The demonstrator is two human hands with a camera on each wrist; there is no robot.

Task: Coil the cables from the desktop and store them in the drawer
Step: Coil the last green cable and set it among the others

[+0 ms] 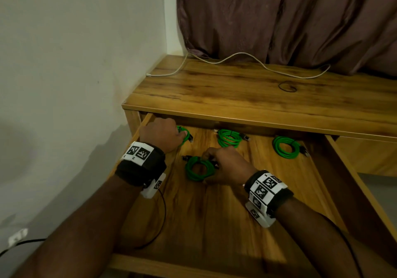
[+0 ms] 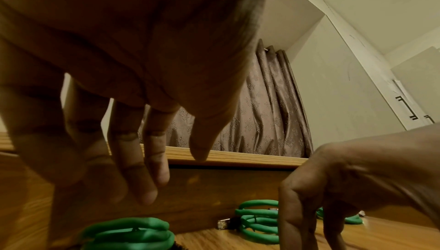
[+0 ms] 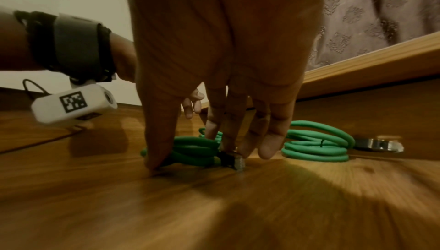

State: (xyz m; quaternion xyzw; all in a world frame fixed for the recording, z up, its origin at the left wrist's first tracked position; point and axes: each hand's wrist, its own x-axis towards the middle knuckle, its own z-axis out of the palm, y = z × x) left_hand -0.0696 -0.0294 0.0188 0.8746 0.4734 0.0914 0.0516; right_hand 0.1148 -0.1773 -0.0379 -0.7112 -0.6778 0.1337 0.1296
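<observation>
Wooden worktop against a purple curtain; white cable lies uncoiled along its back edge. Drawer below is pulled out, holding four green coiled cables. Right hand pinches front coil against drawer floor, thumb and fingers closed round it. Left hand hovers over back-left coil, fingers relaxed, holding nothing. Two other coils lie along the drawer's back edge

Left hand hanging over the drawer floor, fingers loose and straight, above a green cable coil. Second green coil farther along the drawer floor, against the back wall. Right hand beside that second coil, fingers pointed down.
</observation>
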